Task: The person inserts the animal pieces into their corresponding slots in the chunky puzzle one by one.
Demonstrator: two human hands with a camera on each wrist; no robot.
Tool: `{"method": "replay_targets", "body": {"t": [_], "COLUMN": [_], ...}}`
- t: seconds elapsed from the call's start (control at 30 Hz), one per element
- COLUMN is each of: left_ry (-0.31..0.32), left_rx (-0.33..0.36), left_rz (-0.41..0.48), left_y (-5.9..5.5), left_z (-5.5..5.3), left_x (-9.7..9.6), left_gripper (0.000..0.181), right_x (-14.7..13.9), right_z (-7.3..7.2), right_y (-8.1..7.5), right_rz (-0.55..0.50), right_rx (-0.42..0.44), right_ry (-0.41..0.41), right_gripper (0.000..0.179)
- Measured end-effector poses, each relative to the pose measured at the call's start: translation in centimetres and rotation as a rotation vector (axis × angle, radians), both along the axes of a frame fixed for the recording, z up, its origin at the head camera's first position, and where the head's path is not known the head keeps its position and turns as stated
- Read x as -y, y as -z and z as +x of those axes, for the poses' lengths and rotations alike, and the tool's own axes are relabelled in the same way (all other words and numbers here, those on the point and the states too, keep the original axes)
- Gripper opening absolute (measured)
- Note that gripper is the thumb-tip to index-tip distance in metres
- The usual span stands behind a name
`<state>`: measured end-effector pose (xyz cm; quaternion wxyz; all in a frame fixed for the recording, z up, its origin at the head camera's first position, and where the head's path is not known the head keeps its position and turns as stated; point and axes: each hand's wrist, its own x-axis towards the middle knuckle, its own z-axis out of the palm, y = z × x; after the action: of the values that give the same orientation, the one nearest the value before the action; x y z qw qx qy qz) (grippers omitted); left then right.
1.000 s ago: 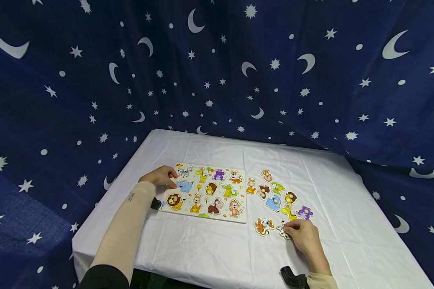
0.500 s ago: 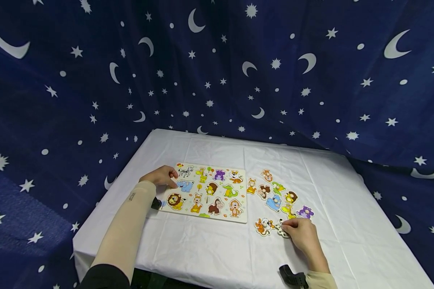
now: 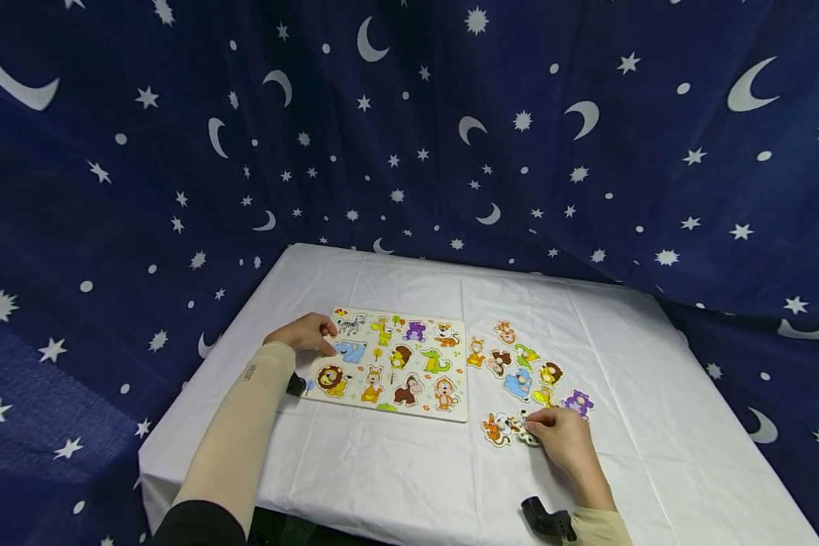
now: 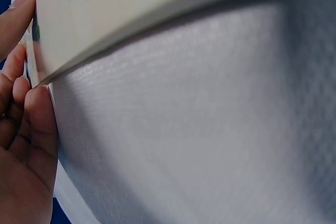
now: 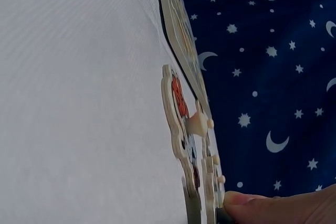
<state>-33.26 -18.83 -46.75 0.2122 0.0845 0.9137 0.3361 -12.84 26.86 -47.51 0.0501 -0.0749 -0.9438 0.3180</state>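
White cloth (image 3: 382,470) spans the lower frame; left of centre, your left hand (image 3: 302,332) pinches the edge of the puzzle board (image 3: 416,365), seemingly to steady it, while lower right, your right hand (image 3: 565,440) pinches the black-and-white piece (image 3: 528,438), likely for fine control

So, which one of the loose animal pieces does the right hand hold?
The zebra piece, pinched by the right hand; it alone is only black and white.

Brightly lit tablecloth (image 3: 382,470), soft shadows, left-wrist view apparently part-blurred
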Motion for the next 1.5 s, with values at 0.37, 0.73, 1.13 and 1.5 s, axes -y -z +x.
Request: {"method": "replay_targets", "body": {"t": [0.37, 0.73, 1.13, 1.5], "left_ry": [0.003, 0.009, 0.009, 0.003], "left_rx": [-0.005, -0.006, -0.018, -0.018], "left_rz": [-0.018, 0.001, 0.002, -0.019], "left_y": [-0.2, 0.2, 0.2, 0.0], "left_z": [0.3, 0.1, 0.2, 0.2], "left_x": [0.0, 0.0, 0.1, 0.0], "left_gripper": [0.035, 0.034, 0.036, 0.036], "right_x": [1.2, 1.7, 1.9, 2.0], "right_z": [-0.6, -1.0, -1.5, -1.9], "right_y": [0.0, 0.0, -0.4, -0.7], "right_rz": [-0.017, -0.044, -0.031, -0.029], "right_rx": [-0.011, 0.006, -0.008, -0.027], "right_ry": [-0.025, -0.026, -0.057, -0.066], "right_gripper": [0.004, 0.004, 0.005, 0.006]}}
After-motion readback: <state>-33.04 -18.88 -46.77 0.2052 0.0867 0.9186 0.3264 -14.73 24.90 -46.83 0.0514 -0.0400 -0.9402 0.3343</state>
